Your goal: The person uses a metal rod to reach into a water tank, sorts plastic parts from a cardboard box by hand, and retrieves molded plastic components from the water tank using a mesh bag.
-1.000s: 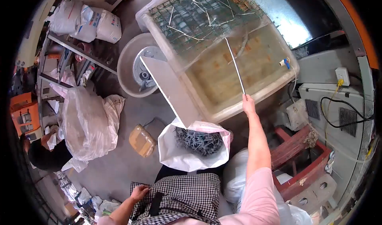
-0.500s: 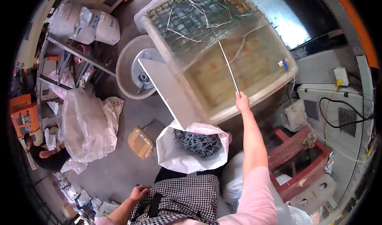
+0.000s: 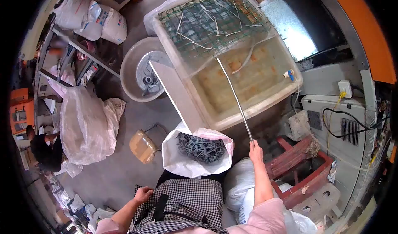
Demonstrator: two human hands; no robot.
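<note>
Silvery rod [image 3: 234, 96] reaches across the rim of a pale tub [image 3: 258, 107]

In the head view, the right hand [image 3: 256, 152] is closed around the near end of the rod, fingers wrapped on it. The rod is slim, straight and smooth, with a bright metallic shine along its upper length and a darker tone toward the fist. It slants up and leftward from the hand, passes over the tub's near rim and lies above the tub's brownish interior, with its far end near the edge of a green mesh [image 3: 195, 31] that covers the other half. Whether that end touches the mesh cannot be told.

Pale strips [image 3: 191, 40] lie bent at angles on the mesh. The tub floor shows rusty orange patches.

The left hand [image 3: 143, 194] rests at the edge of a black-and-white checked apron [image 3: 192, 199], fingers curled; whether they pinch the cloth cannot be told.

Between the person and the tub stands an open white sack [image 3: 195, 170] holding a tangle of dark grey pieces [image 3: 201, 147]. A flat pale panel [image 3: 178, 95] leans along the tub's left side.
</note>
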